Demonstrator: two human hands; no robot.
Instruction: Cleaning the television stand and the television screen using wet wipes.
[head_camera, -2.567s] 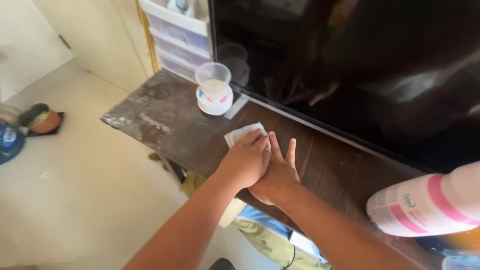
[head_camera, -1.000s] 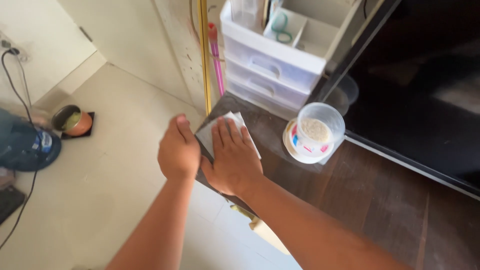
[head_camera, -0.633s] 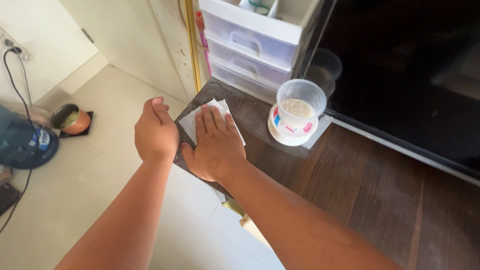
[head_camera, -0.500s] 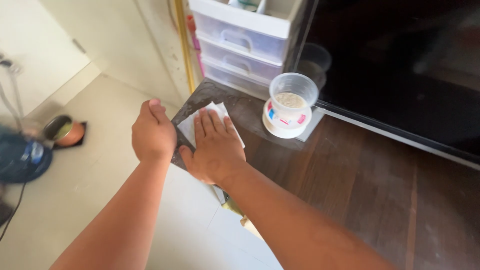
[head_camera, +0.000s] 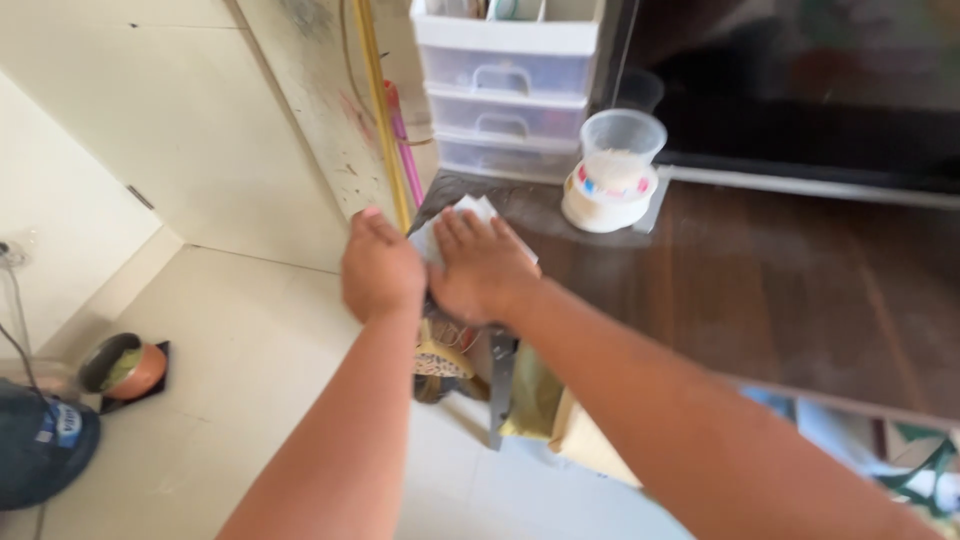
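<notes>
My right hand (head_camera: 487, 268) lies flat, palm down, on a white wipe (head_camera: 468, 210) at the left front corner of the dark wooden table (head_camera: 760, 290). Only the wipe's far edge shows past my fingers. My left hand (head_camera: 381, 268) is cupped just off the table's left edge, touching my right hand, with its back to the camera. Nothing is visible in it. A clear plastic cup with pale contents (head_camera: 620, 150) stands on a white lid behind the wipe.
A black screen (head_camera: 800, 90) stands along the table's back. A white drawer unit (head_camera: 505, 80) sits at the back left, with yellow and pink sticks (head_camera: 385, 120) leaning on the wall. On the floor are a small orange pot (head_camera: 128, 365), a dark blue appliance (head_camera: 40, 450) and bags under the table.
The view has swung left and tilted down. Both hands slid with the wipe to the table's left corner. My right hand still presses the wipe and my left stays cupped at the edge.
</notes>
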